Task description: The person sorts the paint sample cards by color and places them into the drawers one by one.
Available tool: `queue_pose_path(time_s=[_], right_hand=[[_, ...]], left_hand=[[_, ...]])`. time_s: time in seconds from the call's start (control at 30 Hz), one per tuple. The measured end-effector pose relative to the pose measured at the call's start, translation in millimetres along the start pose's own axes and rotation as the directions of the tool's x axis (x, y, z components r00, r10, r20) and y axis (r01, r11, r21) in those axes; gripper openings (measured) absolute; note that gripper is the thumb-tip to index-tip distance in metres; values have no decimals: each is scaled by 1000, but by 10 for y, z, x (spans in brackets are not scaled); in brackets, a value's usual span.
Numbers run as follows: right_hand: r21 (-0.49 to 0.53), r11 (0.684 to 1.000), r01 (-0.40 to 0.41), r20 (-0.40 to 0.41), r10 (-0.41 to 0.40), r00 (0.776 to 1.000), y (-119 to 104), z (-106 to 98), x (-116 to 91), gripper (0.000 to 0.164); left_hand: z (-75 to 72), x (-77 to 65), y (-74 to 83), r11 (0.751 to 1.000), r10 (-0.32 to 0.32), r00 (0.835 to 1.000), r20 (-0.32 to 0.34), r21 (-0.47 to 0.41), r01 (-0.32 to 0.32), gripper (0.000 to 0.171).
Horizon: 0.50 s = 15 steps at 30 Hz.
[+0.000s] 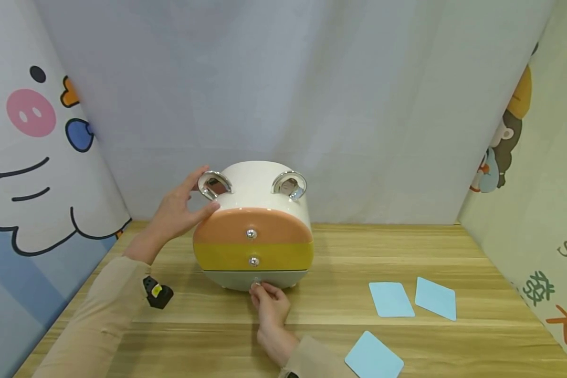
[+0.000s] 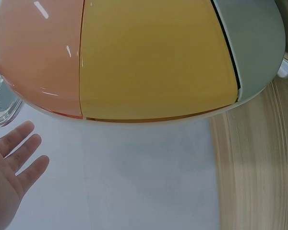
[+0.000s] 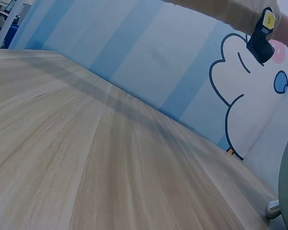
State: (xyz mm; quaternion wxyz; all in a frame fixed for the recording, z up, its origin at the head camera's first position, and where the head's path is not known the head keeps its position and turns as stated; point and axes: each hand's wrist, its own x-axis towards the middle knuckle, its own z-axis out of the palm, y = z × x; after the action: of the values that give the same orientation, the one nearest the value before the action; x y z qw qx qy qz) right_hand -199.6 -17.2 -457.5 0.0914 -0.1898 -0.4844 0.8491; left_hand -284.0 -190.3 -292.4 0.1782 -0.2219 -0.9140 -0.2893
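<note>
A small rounded drawer cabinet (image 1: 269, 191) with a white shell and two silver-edged ear-shaped loops stands on the table. Its front has an orange drawer (image 1: 222, 226), a yellow drawer (image 1: 283, 255) and a grey-green drawer (image 1: 217, 278) at the bottom. My left hand (image 1: 175, 210) touches the cabinet's upper left beside the left loop (image 1: 203, 184), thumb at the front edge; in the left wrist view, three fingers (image 2: 21, 155) extend straight, off the cabinet. With thumb and fingers my right hand (image 1: 271, 310) pinches the bottom drawer's knob (image 1: 257, 282), mostly hidden. A dark narrow gap runs above that drawer.
Light blue square cards (image 1: 391, 300) lie on the wooden table (image 1: 331, 315) to the right. A dark wrist device (image 1: 158, 294) hangs by the left sleeve. Printed cloth panels (image 1: 23, 173) stand left and right, with a plain pale curtain (image 1: 382, 115) behind.
</note>
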Motion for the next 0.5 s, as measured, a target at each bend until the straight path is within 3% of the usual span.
queue_pose_path(time_s=[0.5], right_hand=[[-25,999,-21,16,21,1000,-22,-54,-50,24]], left_hand=[[-9,-6,8,1000,10,1000,3,-5,-10,77]])
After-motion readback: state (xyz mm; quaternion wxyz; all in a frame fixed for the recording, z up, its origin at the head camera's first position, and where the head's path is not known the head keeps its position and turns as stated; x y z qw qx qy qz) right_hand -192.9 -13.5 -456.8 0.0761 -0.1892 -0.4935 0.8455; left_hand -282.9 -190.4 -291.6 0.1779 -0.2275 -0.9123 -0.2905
